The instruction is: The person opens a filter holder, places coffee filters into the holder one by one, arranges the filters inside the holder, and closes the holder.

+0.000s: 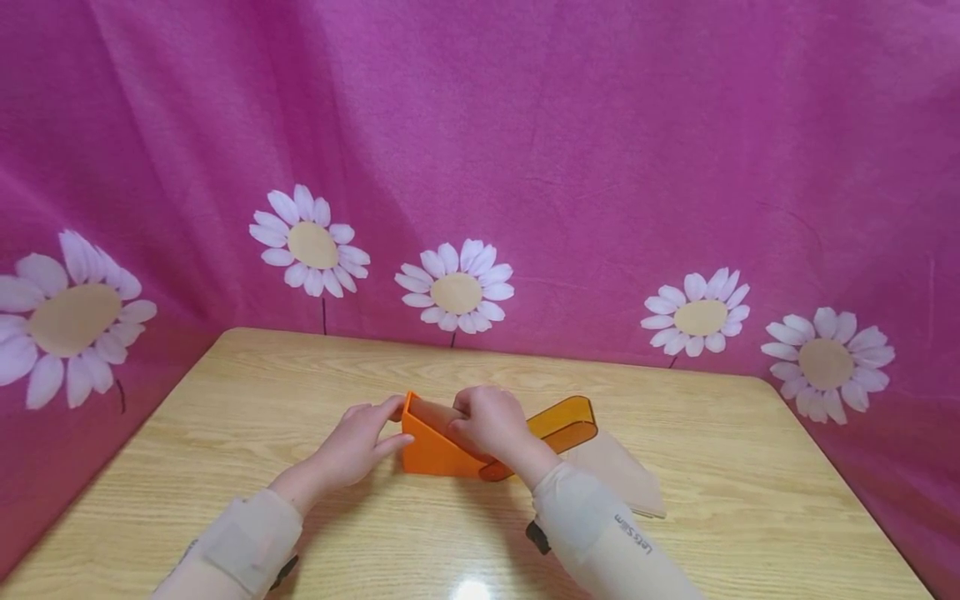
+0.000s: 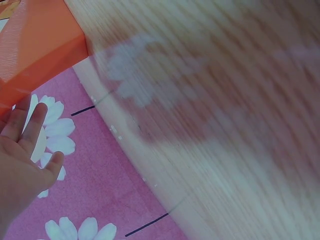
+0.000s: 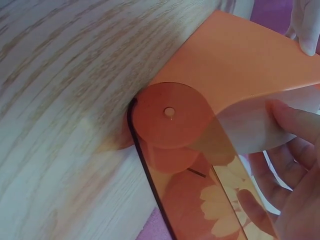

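An orange box (image 1: 442, 450) with a sloping open top stands on the table, its see-through amber lid (image 1: 566, 421) swung out to the right on a round hinge. My left hand (image 1: 352, 446) holds the box's tall left end, thumb on the near side and fingers behind. My right hand (image 1: 491, 421) is at the opening and pinches pale brown paper, apparently coffee filters (image 3: 250, 127), partly inside the box. In the left wrist view, the left fingers (image 2: 32, 127) touch the box's edge. More flat, light brown coffee filters (image 1: 618, 475) lie partly behind the lid and right forearm.
The wooden table (image 1: 315, 533) has rounded far corners. Behind and beside it hangs a magenta cloth (image 1: 570, 167) printed with large white daisies. Pale sleeves cover both forearms, and a dark band piece (image 1: 537, 537) shows under the right one.
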`<move>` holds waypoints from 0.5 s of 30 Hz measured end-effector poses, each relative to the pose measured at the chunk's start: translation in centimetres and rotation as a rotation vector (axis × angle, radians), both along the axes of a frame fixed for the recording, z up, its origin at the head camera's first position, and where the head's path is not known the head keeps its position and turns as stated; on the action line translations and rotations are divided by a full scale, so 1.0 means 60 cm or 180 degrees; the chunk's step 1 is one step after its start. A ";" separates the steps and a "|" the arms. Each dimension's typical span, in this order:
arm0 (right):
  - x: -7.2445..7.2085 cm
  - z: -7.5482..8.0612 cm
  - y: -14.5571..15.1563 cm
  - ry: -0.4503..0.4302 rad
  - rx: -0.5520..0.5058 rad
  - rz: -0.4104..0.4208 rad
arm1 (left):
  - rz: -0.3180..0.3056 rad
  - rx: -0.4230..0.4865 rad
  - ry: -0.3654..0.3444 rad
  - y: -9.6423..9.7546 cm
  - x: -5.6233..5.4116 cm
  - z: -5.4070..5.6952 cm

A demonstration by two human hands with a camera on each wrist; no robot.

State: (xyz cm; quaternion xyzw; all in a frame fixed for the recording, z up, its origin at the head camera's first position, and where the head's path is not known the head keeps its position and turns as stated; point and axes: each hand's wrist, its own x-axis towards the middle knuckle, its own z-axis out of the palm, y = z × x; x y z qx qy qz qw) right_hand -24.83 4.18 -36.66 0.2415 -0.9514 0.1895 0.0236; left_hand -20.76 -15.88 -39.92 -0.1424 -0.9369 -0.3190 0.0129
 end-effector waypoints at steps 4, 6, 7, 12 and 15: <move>0.000 0.002 0.004 -0.0139 0.0001 -0.0057 | -0.0005 0.0006 -0.0031 0.003 0.000 0.001; 0.000 0.011 0.010 -0.0165 -0.0006 -0.0100 | -0.0016 -0.0004 -0.0042 0.003 0.000 0.001; 0.001 0.017 0.014 -0.0160 -0.0022 -0.0118 | -0.0023 -0.0015 -0.0035 0.004 0.000 0.001; 0.008 0.074 0.051 0.0053 -0.0221 -0.0185 | -0.0048 -0.0049 0.0037 0.002 0.001 0.000; 0.014 0.117 0.088 0.0124 -0.0489 -0.0258 | -0.0049 -0.0040 0.0080 0.000 0.001 0.001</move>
